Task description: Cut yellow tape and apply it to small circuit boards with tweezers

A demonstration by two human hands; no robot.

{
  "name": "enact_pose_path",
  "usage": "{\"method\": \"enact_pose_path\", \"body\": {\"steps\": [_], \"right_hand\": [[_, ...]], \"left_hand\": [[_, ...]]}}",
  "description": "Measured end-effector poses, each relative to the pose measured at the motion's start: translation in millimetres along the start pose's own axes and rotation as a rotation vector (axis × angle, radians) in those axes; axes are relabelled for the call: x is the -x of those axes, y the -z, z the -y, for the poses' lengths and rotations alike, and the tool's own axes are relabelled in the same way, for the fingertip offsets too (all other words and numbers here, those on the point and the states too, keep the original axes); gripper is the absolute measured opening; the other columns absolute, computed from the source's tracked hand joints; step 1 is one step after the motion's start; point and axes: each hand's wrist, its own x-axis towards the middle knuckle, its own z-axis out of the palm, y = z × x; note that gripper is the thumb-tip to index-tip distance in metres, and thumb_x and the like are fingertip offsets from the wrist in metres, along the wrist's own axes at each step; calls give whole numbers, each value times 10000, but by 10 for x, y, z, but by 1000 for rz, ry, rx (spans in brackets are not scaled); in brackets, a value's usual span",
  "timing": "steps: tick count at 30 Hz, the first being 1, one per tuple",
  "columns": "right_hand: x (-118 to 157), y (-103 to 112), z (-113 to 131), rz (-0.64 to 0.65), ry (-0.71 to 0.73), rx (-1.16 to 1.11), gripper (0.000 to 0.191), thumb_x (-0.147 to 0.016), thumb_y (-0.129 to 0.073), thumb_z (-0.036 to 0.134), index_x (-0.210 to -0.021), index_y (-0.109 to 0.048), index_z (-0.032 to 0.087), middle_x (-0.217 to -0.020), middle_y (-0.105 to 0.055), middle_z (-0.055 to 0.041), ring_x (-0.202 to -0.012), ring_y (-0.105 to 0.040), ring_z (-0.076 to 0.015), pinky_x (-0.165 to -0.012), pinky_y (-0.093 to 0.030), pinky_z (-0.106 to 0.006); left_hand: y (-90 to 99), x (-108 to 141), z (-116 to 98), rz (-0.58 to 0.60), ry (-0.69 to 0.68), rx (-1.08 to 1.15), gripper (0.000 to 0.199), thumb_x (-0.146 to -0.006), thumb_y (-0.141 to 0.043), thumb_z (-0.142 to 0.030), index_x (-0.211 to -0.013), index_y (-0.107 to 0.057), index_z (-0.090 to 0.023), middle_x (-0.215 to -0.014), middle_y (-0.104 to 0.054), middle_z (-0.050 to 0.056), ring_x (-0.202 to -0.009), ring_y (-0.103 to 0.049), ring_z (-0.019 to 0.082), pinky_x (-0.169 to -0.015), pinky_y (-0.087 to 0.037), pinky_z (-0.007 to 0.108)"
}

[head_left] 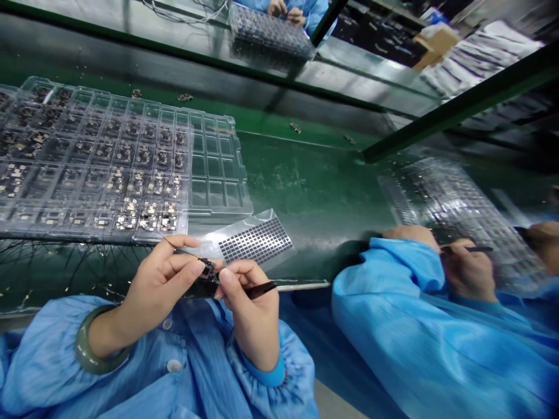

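Observation:
My left hand (163, 285) pinches a small dark circuit board (208, 270) between thumb and fingers, in front of my chest. Opposite it, my right hand (253, 308) is closed around black tweezers (262, 289), its thumb and fingertips at the board's right edge. The tweezers' tips are hidden by my fingers. Just beyond my hands lies a clear sheet of small black stickers (257, 241) in rows. To the left stands a clear plastic tray (220, 169), many of its compartments filled with small circuit boards (126, 215).
A co-worker's blue sleeve (393, 326) reaches in from the right, beside another tray of parts (454, 198). Loose parts (295, 127) lie along the green bench's back. A green metal post (454, 105) slants across. Another person's hands (286, 11) work beyond the rail. Thin black wires (78, 250) hang near the tray.

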Motion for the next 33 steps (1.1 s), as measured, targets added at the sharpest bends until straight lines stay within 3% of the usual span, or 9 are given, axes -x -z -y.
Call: {"method": "enact_pose_path", "body": {"steps": [4,6,11,16,19,23,26,30,33], "right_hand": [[-2,-64,27,5,47,5,206,-865,-688,335,-742,-607,191,-530,-594,47,-465,-529,-104,-497,-453,-221],[-8,-49,38,7,80,80,179,-871,-674,299,-743,-614,189,-539,-588,46,-475,-528,-102,-493,-448,-212],[1,35,48,101,327,343,99,-885,-653,227,-791,-663,199,-607,-631,23,-488,-557,-116,-479,-445,-229],[5,100,131,157,590,467,88,-865,-680,153,-884,-688,239,-649,-699,12,-511,-628,-154,-512,-510,-263],[-32,72,167,175,668,514,122,-857,-686,149,-929,-683,248,-716,-737,-14,-574,-679,-186,-521,-537,-273],[-137,-126,270,265,699,496,99,-871,-665,143,-905,-662,236,-703,-715,-11,-570,-671,-171,-515,-534,-251],[-263,-389,421,317,706,493,116,-897,-630,133,-837,-648,231,-694,-690,2,-599,-660,-152,-545,-527,-235],[-604,-746,639,-64,850,554,61,-905,-660,186,-938,-678,235,-821,-737,-17,-629,-666,-144,-580,-526,-244],[-1029,-934,851,-354,1107,721,76,-905,-663,255,-851,-682,205,-724,-716,-14,-556,-627,-139,-564,-493,-259]], "left_hand": [[80,17,-31,-40,-161,-263,163,-868,-677,-308,-977,-692,-187,-944,-783,58,-868,-744,175,-805,-574,239],[129,-1,-63,-3,-140,-340,121,-866,-669,-285,-927,-710,-189,-890,-777,44,-830,-740,165,-777,-569,228],[221,-7,-110,185,93,-201,193,-880,-647,-352,-819,-662,-170,-711,-727,24,-704,-738,173,-664,-566,240],[248,83,-81,248,53,-84,221,-895,-637,-389,-878,-650,-169,-792,-757,63,-766,-742,181,-699,-555,257],[290,119,-96,238,-22,-171,240,-925,-591,-400,-903,-630,-165,-693,-748,59,-635,-712,161,-631,-525,254],[387,148,-131,109,-148,-277,273,-956,-538,-403,-864,-632,-164,-513,-679,19,-496,-643,139,-577,-484,249],[476,148,-141,-29,-148,-85,306,-908,-605,-460,-957,-639,-160,-605,-720,25,-435,-623,126,-512,-475,232],[700,157,-211,-279,-293,-116,485,-832,-708,-438,-1234,-551,-216,-1135,-738,118,-481,-623,107,-482,-488,242],[992,153,-315,-605,-550,-615,308,-871,-673,-309,-1162,-618,-224,-1160,-729,107,-896,-699,209,-856,-531,340]]}}
